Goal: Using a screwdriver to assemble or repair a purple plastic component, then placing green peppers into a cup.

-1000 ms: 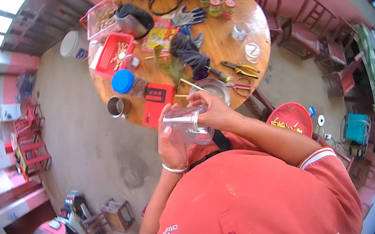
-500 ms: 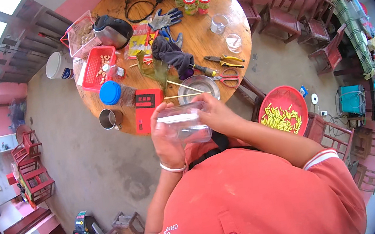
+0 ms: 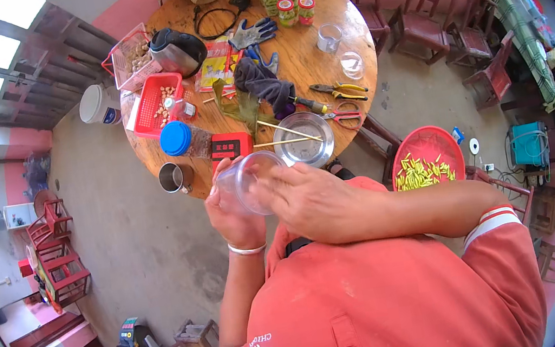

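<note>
Two bare hands hold a clear jar (image 3: pixel 239 179) in the air, just off the 6 o'clock edge of the round bench (image 3: pixel 213 121); it lies tilted, its round rim toward the right hand. The left hand (image 3: pixel 233 219) has its fingers curled round the jar's side and grips it. The right hand (image 3: pixel 310 201) comes in from about 4 o'clock, fingers bent at the rim; whether they pinch it or reach inside I cannot tell.

By the bench's own clock, a red box (image 3: pixel 231 144) lies at 7, partly behind the jar, with a blue-lidded jar (image 3: pixel 177 138) at 8. A metal dish (image 3: pixel 296 153) sits at 5, two sticks (image 3: pixel 288 130) across it. Scissors (image 3: pixel 349 115) and pliers (image 3: pixel 344 89) lie at 4, a clear disc (image 3: pixel 351 63) at 3, and red-lidded jars (image 3: pixel 286 5) cluster at 1. Out at 3 o'clock from the hands, a red bowl (image 3: pixel 407 146) holds yellow-green pieces (image 3: pixel 423 173).
</note>
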`<state>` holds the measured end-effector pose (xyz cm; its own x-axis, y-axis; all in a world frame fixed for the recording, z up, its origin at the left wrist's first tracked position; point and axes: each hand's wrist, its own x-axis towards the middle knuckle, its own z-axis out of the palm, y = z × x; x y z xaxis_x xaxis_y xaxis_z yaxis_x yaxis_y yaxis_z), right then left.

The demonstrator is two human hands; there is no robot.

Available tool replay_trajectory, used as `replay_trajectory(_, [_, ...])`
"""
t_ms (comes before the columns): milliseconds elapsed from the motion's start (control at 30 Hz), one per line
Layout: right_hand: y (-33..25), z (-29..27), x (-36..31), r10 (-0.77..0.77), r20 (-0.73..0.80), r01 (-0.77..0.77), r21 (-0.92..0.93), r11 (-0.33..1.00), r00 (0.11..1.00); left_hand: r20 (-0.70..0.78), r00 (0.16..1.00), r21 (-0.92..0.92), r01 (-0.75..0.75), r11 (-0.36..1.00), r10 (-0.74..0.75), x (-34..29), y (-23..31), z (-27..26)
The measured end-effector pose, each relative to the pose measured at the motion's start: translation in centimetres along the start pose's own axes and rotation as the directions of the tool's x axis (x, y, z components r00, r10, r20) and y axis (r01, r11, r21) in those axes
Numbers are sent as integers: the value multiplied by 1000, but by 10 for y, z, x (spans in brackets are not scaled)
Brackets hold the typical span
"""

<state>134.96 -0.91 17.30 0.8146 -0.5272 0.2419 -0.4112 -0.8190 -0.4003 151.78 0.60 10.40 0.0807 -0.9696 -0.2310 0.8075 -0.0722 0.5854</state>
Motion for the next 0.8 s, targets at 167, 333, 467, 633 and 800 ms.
replay_trajectory(167, [5,40,12,-5,-73,17,164,986,997,-17,995,135,-98,986,101,-12,-1,5])
replay_trajectory(333, [-13,46,13,18,-57,-7,199,980,998,-66,987,228,-126,965,144,-26,6,-2])
replay_trajectory(467, [-26,48,16,36,-51,-28,157,987,998,-118,977,205,-150,967,177,-36,6,-14])
replay_trajectory(633, [-26,44,21,-66,126,58,62,996,990,-43,957,405,-246,880,288,-45,20,-18])
replay_trajectory(800, [-24,57,20,-267,-16,257,-228,939,963,-46,984,479,-129,868,171,-48,30,-29])
